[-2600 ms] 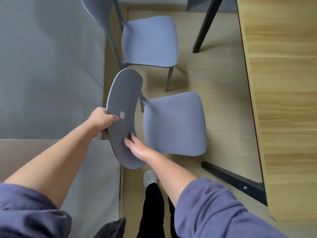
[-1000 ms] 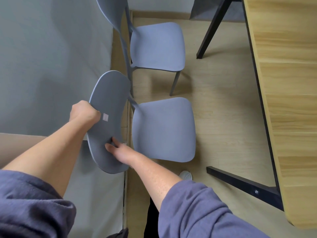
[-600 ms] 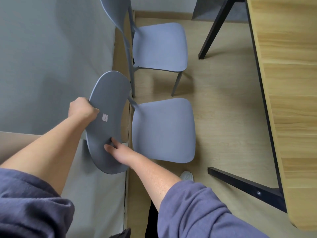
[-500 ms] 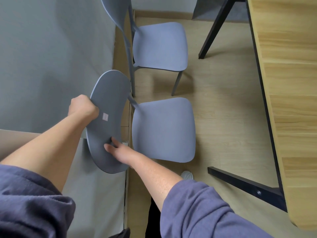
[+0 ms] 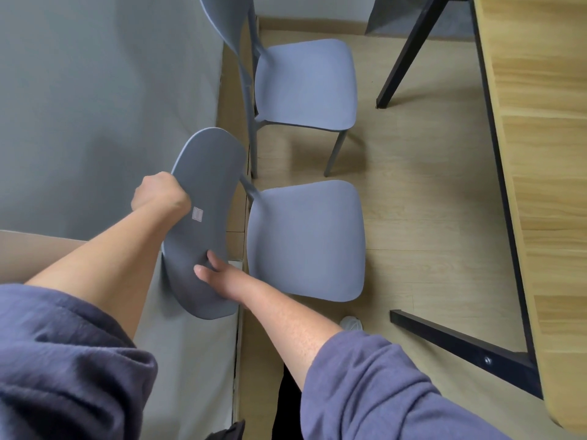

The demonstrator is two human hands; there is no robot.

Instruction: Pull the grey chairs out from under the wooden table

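A grey fabric backdrop (image 5: 95, 106) fills the upper left of the frame, and the wooden table (image 5: 546, 185) runs down the right edge, its black legs (image 5: 403, 52) angling onto the pale floor (image 5: 428, 192). Two grey chairs stand fully clear of the table: the far chair (image 5: 305, 84) at top centre, the near chair (image 5: 305, 239) in the middle, just below it. The near chair's backrest (image 5: 203, 223) sits left of centre against the backdrop. The left hand (image 5: 160, 193) is curled closed over the backrest's upper left edge; the right hand (image 5: 219, 274) clasps its lower part, thumb and fingers pressed on the rear face. A small label (image 5: 197, 214) lies between the hands.
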